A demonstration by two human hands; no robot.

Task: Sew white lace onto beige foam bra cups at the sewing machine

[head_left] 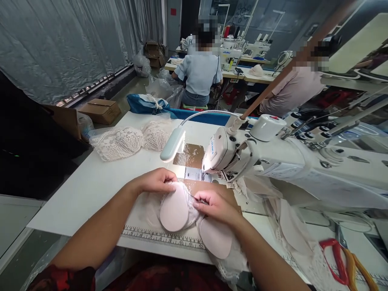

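My left hand (158, 180) is closed, its thumb and fingers pinching the upper edge of a pale pink lace bra (174, 210). One smooth cup faces up beneath it; the second cup (216, 236) lies lower right, near the table's front edge. In my right hand (216, 205), closed at the lace between the cups, is a slim pointed metal tool (197, 199), perhaps thread snips or tweezers; the fingers hide most of it. Just beyond my hands stands a white sewing machine (222, 149), its needle area lit.
A finished-looking lace bra (121, 141) lies at the table's back left. A lamp (172, 144) hangs over the table (100, 194). To the right are more bra pieces (292, 226) and red-handled scissors (336, 258). A printed ruler (163, 238) runs along the front edge. Two people sit ahead.
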